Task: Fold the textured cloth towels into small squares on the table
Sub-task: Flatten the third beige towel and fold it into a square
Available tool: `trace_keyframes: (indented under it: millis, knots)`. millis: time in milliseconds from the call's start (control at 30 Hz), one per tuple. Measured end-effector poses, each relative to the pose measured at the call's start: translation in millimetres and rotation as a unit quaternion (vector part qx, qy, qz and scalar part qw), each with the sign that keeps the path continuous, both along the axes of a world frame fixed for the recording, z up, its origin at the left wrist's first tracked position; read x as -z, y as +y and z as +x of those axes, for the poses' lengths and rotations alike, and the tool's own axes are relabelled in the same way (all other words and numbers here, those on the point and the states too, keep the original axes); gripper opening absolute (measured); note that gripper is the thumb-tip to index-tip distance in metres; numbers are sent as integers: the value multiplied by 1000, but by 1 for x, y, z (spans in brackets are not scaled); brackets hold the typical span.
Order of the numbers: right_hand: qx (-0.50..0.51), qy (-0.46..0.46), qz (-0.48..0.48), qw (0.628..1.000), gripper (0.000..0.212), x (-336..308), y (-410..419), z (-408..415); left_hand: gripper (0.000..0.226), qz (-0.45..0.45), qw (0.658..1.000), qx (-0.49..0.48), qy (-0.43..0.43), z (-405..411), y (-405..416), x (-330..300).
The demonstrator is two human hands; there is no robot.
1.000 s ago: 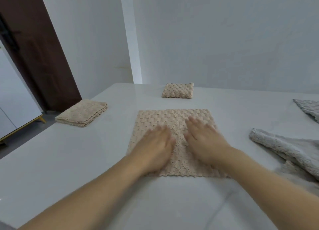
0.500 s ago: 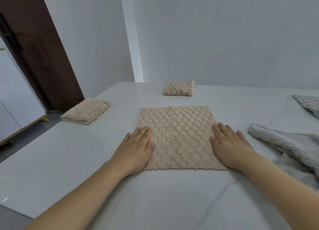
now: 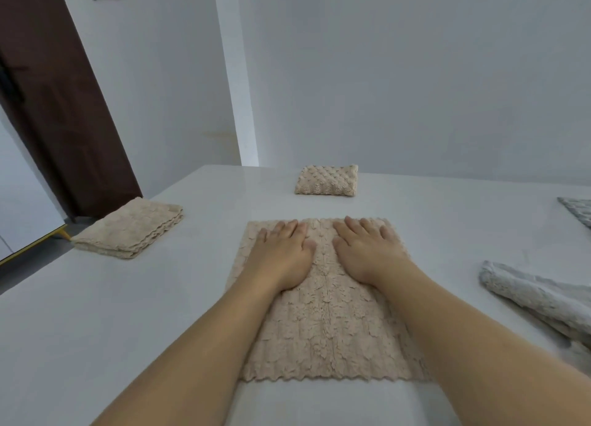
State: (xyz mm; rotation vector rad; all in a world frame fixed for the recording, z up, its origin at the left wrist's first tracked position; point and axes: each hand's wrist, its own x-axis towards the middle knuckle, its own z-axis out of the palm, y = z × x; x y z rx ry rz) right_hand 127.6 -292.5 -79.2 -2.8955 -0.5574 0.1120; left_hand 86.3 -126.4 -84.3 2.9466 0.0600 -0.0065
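A beige textured towel point(image 3: 326, 323) lies flat on the white table point(image 3: 96, 313) in front of me. My left hand point(image 3: 281, 256) and my right hand point(image 3: 367, 253) press flat on its far half, side by side, fingers straight and reaching the far edge. A small folded beige square point(image 3: 327, 180) sits further back in the middle. A larger folded beige towel point(image 3: 131, 229) rests near the table's left edge.
Crumpled grey towels point(image 3: 537, 294) lie at the right, with another grey towel point(image 3: 577, 210) at the far right edge. A dark brown door point(image 3: 57, 99) stands beyond the table's left side, and a white wall is behind.
Both hands slid from the towel's near side edges up to its far half and closer together. The camera view tilted down and nearer to the towel.
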Motion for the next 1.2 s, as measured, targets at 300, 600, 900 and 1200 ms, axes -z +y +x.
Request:
trace_keyframes:
  millis: [300,600,900,1200]
  knots:
    - [69,14,-26,997,58,3,-44,8,60,7,999,-29,15,-8,47,1]
    - [-41,-40,-13,998,58,-4,-10,-61,63,31,999,43,-9,-66,-4,-2]
    - [84,13,-53,995,62,-10,-67,-63,63,54,997,-33,42,-83,42,-10]
    - [-13,8,-49,999,59,0,-72,-117,76,33,997,66,22,-149,13,-1]
